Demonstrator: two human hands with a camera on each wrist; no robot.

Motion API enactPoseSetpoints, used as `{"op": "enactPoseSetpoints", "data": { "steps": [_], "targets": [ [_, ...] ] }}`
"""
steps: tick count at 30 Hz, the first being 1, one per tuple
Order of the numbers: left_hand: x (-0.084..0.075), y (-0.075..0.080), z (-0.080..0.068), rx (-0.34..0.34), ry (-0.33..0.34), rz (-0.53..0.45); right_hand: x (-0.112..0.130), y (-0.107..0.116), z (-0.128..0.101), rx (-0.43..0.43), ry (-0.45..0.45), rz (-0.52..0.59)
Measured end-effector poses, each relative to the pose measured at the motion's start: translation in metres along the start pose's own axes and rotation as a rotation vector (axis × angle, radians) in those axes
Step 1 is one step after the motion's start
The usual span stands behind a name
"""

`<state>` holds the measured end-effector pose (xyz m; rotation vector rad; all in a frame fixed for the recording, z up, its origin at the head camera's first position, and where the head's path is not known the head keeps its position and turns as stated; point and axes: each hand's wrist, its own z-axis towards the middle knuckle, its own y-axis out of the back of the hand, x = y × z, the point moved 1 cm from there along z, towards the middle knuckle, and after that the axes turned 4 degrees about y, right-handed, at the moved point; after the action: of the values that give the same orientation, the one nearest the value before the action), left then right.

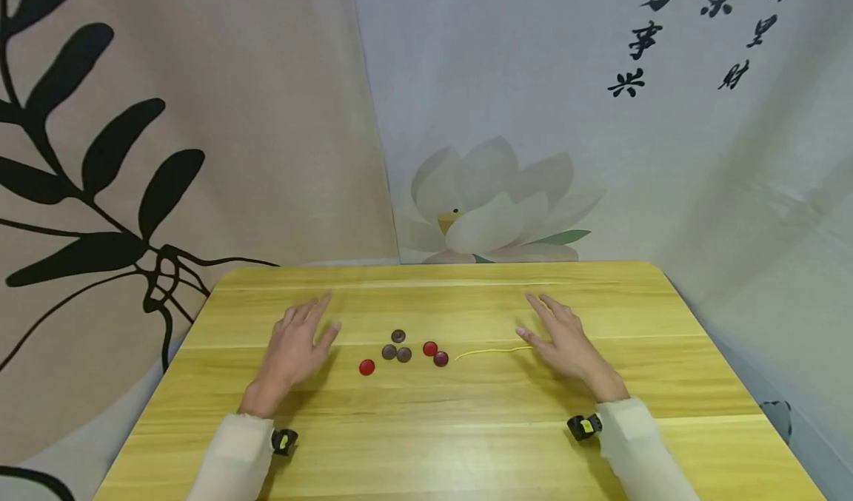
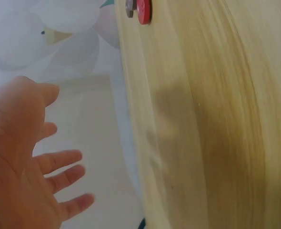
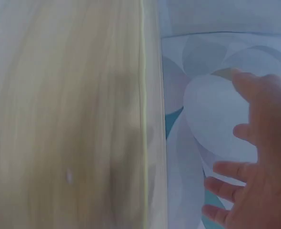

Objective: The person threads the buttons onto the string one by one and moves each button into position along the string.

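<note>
My left hand [image 1: 294,349] hovers over the left half of the table, fingers spread, holding nothing; the left wrist view shows the same. On the other side my right hand [image 1: 566,344] is likewise raised, spread and bare. Between them lie several small round button-like discs: a red disc [image 1: 367,367] nearest the left hand, three grey-brown discs [image 1: 403,354] clustered together, another red disc [image 1: 429,348] and a maroon disc [image 1: 440,358] side by side. A thin yellow cord [image 1: 494,351] stretches from near the maroon disc toward the right hand, which hides its far end.
The wooden table [image 1: 426,442] has light yellow grain and rounded far corners. Behind it hangs a pale cloth [image 1: 300,116] printed with dark leaves, a lotus and black characters. A small black device [image 1: 284,442] is worn on each wrist.
</note>
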<state>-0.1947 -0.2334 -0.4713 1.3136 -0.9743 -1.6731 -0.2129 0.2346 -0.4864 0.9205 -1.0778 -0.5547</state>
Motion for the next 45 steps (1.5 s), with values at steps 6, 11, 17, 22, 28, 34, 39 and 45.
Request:
{"op": "enactPoseSetpoints", "data": {
  "steps": [6, 11, 17, 22, 28, 34, 39, 45],
  "targets": [
    [0.003, -0.005, 0.001, 0.042, 0.023, -0.133, 0.006, -0.006, 0.005, -0.004, 0.038, 0.076],
    [0.003, -0.006, 0.003, 0.084, 0.055, -0.224, 0.011, -0.013, 0.010, 0.000, 0.052, 0.152],
    [0.003, -0.008, 0.007, 0.146, 0.068, -0.315, 0.018, -0.027, 0.020, 0.021, 0.082, 0.179],
    [0.003, -0.009, 0.011, 0.180, 0.068, -0.344, 0.026, -0.034, 0.027, 0.032, 0.097, 0.199],
    [0.003, -0.012, 0.010, 0.261, 0.093, -0.404, 0.032, -0.040, 0.030, 0.088, 0.076, 0.235],
    [0.002, -0.017, 0.009, 0.314, 0.126, -0.447, 0.033, -0.045, 0.029, 0.124, 0.068, 0.254],
    [0.001, -0.020, 0.009, 0.347, 0.152, -0.481, 0.033, -0.046, 0.032, 0.137, 0.065, 0.252],
    [-0.001, -0.023, 0.009, 0.378, 0.135, -0.504, 0.034, -0.045, 0.034, 0.177, 0.063, 0.286]
  ]
}}
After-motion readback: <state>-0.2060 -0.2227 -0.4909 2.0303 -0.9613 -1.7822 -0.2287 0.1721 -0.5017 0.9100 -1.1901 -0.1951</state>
